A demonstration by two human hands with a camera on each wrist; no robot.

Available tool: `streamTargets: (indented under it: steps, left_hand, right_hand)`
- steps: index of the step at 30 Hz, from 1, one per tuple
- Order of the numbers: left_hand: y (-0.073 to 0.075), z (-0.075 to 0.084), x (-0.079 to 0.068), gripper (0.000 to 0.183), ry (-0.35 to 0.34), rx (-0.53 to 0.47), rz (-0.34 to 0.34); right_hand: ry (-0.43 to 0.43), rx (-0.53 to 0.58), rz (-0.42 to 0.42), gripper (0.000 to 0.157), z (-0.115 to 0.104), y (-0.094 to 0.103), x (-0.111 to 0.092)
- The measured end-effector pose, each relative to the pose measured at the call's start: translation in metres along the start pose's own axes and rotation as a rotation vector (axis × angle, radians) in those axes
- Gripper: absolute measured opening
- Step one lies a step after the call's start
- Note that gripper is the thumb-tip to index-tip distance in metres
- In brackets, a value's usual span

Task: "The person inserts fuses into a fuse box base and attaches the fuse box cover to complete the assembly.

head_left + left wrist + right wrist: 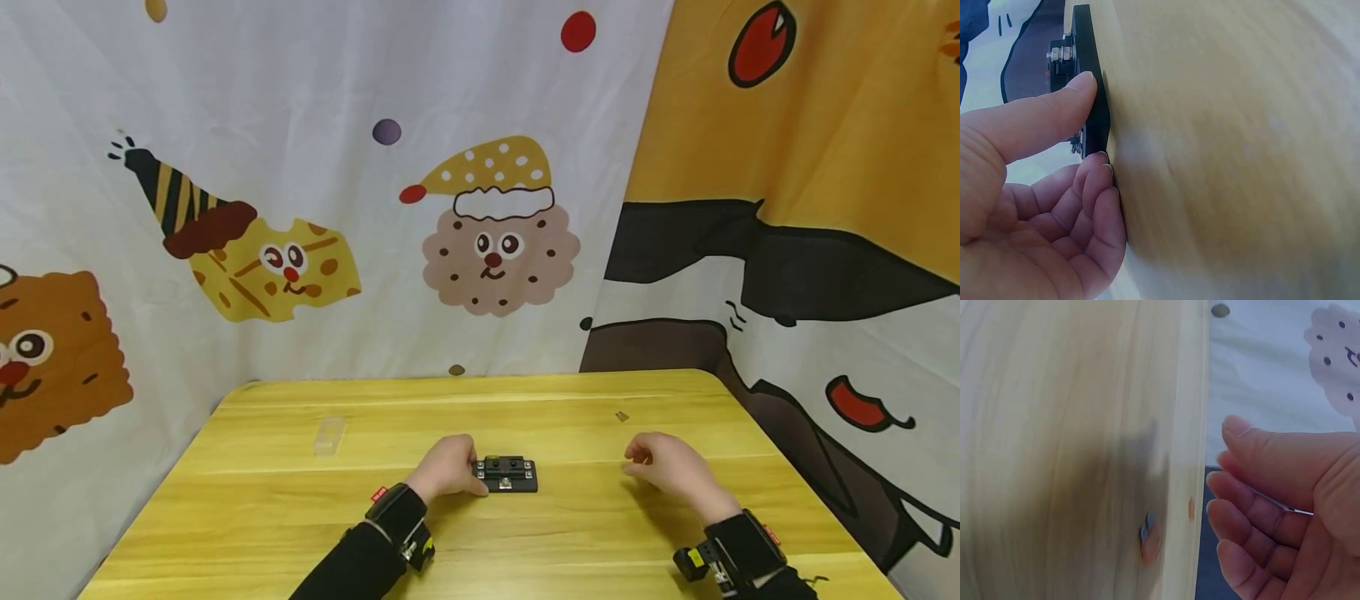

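A small black block on a flat base plate [517, 483], with silver screws or terminals at its corners, lies on the wooden table. My left hand [447, 468] grips its left end. In the left wrist view the thumb [1075, 100] presses on the edge of the black base, and the fingertips curl at its lower end close to the tabletop. Off to the right, my right hand [670, 463] hovers over the table with loosely curled fingers and nothing between them. Some small copper-and-silver pieces [1150, 545] lie on the table beyond this hand.
A clear plastic tray [328, 437] sits at the left of the table [225, 500]. The small metal pieces [622, 416] are toward the back right. A printed curtain [315, 350] hangs right behind the table's far edge and along its sides.
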State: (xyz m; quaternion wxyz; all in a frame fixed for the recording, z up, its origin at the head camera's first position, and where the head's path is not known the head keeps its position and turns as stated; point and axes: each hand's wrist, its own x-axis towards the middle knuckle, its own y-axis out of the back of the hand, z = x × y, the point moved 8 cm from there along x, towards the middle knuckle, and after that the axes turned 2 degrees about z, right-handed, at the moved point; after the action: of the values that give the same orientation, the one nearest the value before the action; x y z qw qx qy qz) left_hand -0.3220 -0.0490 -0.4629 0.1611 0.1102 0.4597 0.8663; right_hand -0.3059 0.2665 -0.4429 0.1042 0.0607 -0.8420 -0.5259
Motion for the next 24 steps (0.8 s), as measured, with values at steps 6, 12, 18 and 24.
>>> streamTargets:
  steps: [6, 12, 18, 24]
  left_hand:
    - [0.0, 0.0, 0.0, 0.046, 0.005, 0.002, -0.001]
    - [0.001, 0.001, 0.0, 0.045, 0.006, 0.002, -0.005]
    - [0.0, 0.001, 0.0, 0.044, 0.017, -0.008, -0.015]
    - [0.0, 0.0, 0.0, 0.044, 0.015, -0.008, -0.011]
  right_hand:
    - [-0.065, -0.033, -0.023, 0.015, 0.016, 0.006, -0.006]
    - [-0.127, -0.07, -0.03, 0.019, 0.03, 0.01, -0.011]
    - [-0.195, -0.086, -0.052, 0.022, 0.041, 0.01, -0.016]
    - [-0.229, -0.088, -0.078, 0.022, 0.048, 0.004, -0.016]
